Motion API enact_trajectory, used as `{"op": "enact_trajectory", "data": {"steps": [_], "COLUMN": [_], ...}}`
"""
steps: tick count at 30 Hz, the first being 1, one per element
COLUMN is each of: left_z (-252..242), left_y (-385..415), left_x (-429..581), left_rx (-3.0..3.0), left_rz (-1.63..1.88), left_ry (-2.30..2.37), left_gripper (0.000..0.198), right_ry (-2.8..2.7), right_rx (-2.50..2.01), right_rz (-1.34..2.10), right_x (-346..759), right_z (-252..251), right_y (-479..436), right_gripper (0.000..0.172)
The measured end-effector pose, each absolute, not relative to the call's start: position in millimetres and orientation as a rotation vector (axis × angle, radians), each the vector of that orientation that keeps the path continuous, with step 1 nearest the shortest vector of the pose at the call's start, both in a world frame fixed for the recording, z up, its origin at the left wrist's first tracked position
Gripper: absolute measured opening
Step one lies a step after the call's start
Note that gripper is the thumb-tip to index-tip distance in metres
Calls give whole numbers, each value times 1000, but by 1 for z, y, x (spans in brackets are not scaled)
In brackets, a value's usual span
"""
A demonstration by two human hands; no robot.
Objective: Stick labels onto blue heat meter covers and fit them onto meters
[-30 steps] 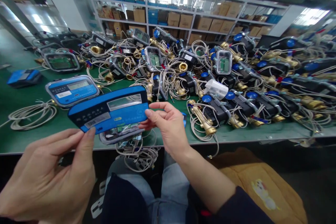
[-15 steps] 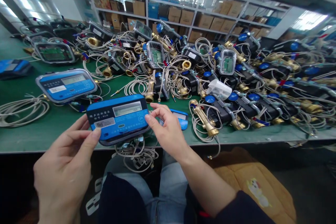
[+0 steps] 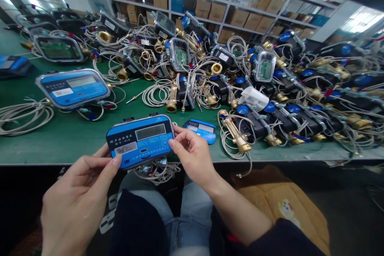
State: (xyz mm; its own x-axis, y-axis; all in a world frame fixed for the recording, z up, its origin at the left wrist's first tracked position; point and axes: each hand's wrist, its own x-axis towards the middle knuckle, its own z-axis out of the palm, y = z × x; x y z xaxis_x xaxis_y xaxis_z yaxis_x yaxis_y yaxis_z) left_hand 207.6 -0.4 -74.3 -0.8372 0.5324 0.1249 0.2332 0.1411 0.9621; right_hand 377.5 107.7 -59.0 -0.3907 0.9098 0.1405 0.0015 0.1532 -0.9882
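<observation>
A heat meter [image 3: 141, 158] with a blue and black printed face and a small grey display is held over the front edge of the bench. Its left end is pinched by my left hand [image 3: 81, 192], thumb on the face and fingers behind. My right hand [image 3: 193, 154] grips the right end between thumb and fingers. Grey cables [image 3: 162, 174] hang beneath the meter, partly hidden by it. A loose blue face plate [image 3: 200, 131] lies on the bench just beyond my right hand. To the left stands a second blue-faced meter [image 3: 75, 88] in a clear-lidded case.
Meters with brass pipe bodies [image 3: 237, 132] and coiled cables crowd the green bench [image 3: 126, 110]. A curled translucent sheet [image 3: 254, 98] rests on some of them. Shelves with cardboard boxes [image 3: 202, 8] stand behind. A brown cushioned seat [image 3: 288, 204] is below, at the right.
The meter has tilted so its face and top hinges show more fully, and faint digits on its display no longer show. My right fingers have closed on its right end. The view has shifted slightly.
</observation>
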Motion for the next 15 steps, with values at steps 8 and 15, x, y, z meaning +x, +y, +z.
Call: {"op": "enact_trajectory", "data": {"steps": [8, 15], "left_z": [-68, -71], "left_y": [2, -3], "left_x": [216, 219], "left_rx": [800, 933], "left_rz": [1701, 1722], "left_ry": [2196, 2226], "left_gripper": [24, 22], "right_ry": [-1596, -1608], "right_rx": [-899, -919], "right_rz": [1331, 1296], "right_x": [377, 377], "right_z": [-62, -64], "right_y": [106, 106], "right_gripper": [14, 14]}}
